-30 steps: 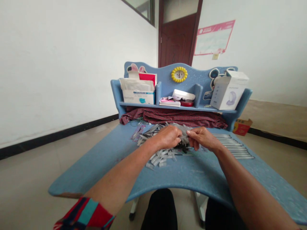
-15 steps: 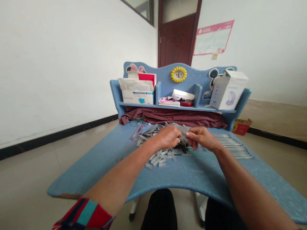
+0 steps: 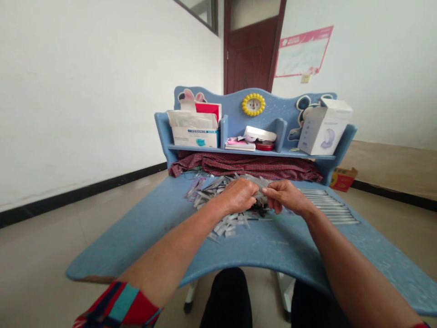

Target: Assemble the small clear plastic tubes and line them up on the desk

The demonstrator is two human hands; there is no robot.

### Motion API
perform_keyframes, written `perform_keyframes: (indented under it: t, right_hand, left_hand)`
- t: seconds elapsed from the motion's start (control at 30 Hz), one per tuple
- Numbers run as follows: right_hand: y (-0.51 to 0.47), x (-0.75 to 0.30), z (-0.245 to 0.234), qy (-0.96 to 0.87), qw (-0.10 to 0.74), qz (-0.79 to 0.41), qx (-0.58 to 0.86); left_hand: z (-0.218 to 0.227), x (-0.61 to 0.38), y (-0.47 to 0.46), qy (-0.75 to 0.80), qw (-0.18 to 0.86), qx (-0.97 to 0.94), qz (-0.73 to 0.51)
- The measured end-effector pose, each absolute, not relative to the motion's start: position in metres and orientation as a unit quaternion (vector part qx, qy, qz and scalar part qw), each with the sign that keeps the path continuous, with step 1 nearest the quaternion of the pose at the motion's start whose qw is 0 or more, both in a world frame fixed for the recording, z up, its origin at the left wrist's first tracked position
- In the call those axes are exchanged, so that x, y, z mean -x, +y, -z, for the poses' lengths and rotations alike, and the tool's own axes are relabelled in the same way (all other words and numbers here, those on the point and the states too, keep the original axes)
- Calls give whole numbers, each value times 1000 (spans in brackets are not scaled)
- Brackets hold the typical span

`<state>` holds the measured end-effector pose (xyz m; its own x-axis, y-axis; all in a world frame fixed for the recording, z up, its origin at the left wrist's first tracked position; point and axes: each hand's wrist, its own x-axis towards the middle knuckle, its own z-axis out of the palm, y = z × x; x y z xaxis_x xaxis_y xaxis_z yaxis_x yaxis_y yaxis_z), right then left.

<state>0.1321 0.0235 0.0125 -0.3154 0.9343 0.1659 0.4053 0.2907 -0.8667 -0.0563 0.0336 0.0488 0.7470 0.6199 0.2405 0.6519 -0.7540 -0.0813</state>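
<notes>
Over a pile of small clear-grey plastic pieces (image 3: 228,225), my left hand (image 3: 239,193) is closed, thumb and fingers pinched together. Close to its right, my right hand (image 3: 285,196) also pinches, its fingertips almost meeting the left ones. What lies between the fingertips is too small and blurred to make out. Thin dark pieces (image 3: 261,209) show on the desk just below the hands. To the right of my right hand lies a neat row of slim clear tubes with dark ends (image 3: 329,207). Part of the pile is hidden behind my left hand and forearm.
The blue desk (image 3: 136,241) has a curved front edge. A folded checked cloth (image 3: 246,167) runs along its back, beneath a shelf holding a mask box (image 3: 194,136), papers (image 3: 240,145), a red round tin (image 3: 264,146) and a white box (image 3: 324,130).
Both hands stay pinched over the pile, in nearly the same place. The whole view has shifted very slightly; nothing is visibly picked up or let go.
</notes>
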Motion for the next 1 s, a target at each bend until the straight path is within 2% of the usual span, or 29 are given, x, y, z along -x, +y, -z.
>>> perform_keyframes:
  t: [0.3, 0.53, 0.73, 0.83, 1.0]
  right_hand:
    - [24, -132, -11, -689, 386, -410, 457]
    - [22, -129, -13, -637, 450, -509, 365]
    - [21, -122, -14, -593, 523, -513, 334]
    - [23, -129, -16, -572, 550, -507, 337]
    - [31, -149, -20, -521, 607, -473, 370]
  left_hand:
    - [-48, 56, 34, -344, 59, 926, 146]
    - [-46, 49, 38, -332, -133, 901, 246]
    - [-43, 46, 39, -348, -239, 857, 296]
    - [-45, 48, 40, -352, -236, 871, 248]
    - [-49, 53, 36, -349, -129, 925, 72]
